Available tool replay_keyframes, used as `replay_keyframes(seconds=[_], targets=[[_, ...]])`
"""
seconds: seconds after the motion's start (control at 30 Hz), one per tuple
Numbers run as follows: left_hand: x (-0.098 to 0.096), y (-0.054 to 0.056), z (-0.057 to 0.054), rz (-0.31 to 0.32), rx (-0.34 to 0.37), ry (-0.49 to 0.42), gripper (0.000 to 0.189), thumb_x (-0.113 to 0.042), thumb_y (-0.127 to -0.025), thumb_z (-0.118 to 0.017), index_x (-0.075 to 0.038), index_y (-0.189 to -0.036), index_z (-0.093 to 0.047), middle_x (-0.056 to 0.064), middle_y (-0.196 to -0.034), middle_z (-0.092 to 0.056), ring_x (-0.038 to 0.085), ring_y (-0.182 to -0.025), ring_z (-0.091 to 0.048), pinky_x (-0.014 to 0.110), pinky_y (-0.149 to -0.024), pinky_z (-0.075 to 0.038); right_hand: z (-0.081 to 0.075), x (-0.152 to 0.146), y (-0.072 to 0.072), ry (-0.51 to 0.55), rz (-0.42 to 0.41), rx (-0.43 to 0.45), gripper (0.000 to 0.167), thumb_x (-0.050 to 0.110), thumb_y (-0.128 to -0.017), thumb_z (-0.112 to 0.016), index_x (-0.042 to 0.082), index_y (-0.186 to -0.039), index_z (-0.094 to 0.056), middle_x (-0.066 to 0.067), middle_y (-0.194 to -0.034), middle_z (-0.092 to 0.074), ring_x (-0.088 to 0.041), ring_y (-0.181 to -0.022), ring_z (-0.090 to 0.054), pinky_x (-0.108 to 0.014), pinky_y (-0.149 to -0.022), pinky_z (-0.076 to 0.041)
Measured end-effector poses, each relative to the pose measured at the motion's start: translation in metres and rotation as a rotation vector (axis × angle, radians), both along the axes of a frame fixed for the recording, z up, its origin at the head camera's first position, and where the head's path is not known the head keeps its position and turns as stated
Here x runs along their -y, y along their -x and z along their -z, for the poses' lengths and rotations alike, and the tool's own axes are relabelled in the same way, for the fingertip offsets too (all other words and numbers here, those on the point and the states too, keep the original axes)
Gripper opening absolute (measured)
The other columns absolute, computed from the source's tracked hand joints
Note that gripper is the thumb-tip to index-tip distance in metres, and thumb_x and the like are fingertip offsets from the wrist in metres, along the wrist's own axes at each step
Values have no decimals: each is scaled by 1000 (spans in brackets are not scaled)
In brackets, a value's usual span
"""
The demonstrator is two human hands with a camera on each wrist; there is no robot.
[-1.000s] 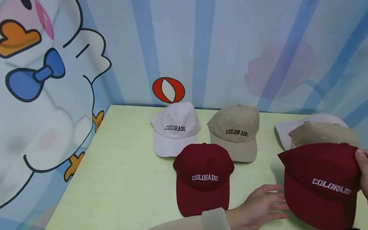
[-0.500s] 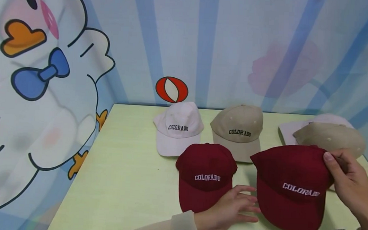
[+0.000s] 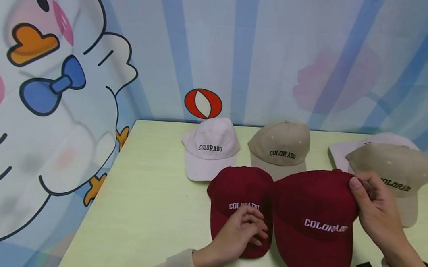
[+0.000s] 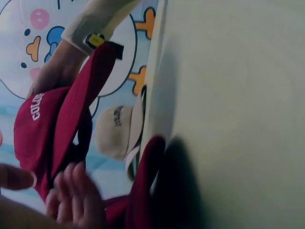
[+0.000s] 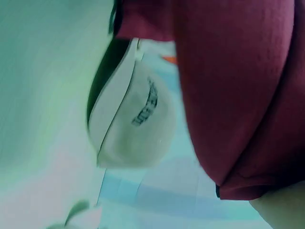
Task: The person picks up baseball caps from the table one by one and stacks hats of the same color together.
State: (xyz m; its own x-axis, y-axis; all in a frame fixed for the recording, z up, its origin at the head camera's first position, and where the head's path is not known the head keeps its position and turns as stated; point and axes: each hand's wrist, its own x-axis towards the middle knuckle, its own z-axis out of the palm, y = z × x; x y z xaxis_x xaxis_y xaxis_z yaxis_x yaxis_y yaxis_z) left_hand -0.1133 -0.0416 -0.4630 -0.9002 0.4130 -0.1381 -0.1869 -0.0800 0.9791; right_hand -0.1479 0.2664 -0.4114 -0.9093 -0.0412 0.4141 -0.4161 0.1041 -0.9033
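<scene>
My right hand [image 3: 380, 223] pinches a maroon baseball cap [image 3: 315, 203] by the right side of its crown, thumb in front. The cap hangs tilted over the table with its brim down and COLORADO facing me; it fills much of the right wrist view. Beside it a second maroon cap [image 3: 229, 190] lies on the table, brim toward me. My left hand [image 3: 235, 235] hovers over this second cap, fingers loosely bent and holding nothing. In the left wrist view the left fingers [image 4: 78, 195] show between the held cap [image 4: 35, 138] and the lying cap's brim [image 4: 147, 176].
A white cap [image 3: 212, 163] and a beige cap [image 3: 282, 145] stand in a row behind the maroon ones. At the right, another beige cap [image 3: 394, 163] overlaps a white cap [image 3: 384, 138]. The pale yellow table [image 3: 152, 211] ends at a cartoon-printed backdrop [image 3: 276, 52].
My right hand has carried the maroon cap leftward, beside the other maroon cap. My left hand has drawn left from near its brim to over the lying cap, its fingers bending more.
</scene>
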Motion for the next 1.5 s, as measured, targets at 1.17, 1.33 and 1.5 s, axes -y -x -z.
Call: replay_keyframes(seconds=[1.17,1.33,1.5], targets=[[61,74,-12,-113,-511,365,26,-32,-112,-44,-15,-96,-55,-5,-78,-46,13,-78,-52,26,-71,-44,23,118,25,-288,-41,203,14,28,-106,-60,16,-111,-65,-2,-90,-70,-15,-73,-65,-32,-63,-54],[65,80,-2,-143,-515,410,25,-31,-112,-44,-15,-95,-54,-5,-75,-43,11,-74,-50,25,-68,-43,26,117,32,-358,-76,248,22,34,-104,-64,19,-120,-66,-5,-95,-68,-15,-81,-65,-30,-69,-55],[67,82,4,-201,-545,497,25,-34,-112,-46,-18,-95,-56,-6,-73,-44,10,-71,-50,26,-65,-43,32,115,38,-376,-138,277,30,35,-100,-70,20,-125,-65,-4,-115,-70,-14,-95,-69,-28,-81,-57]])
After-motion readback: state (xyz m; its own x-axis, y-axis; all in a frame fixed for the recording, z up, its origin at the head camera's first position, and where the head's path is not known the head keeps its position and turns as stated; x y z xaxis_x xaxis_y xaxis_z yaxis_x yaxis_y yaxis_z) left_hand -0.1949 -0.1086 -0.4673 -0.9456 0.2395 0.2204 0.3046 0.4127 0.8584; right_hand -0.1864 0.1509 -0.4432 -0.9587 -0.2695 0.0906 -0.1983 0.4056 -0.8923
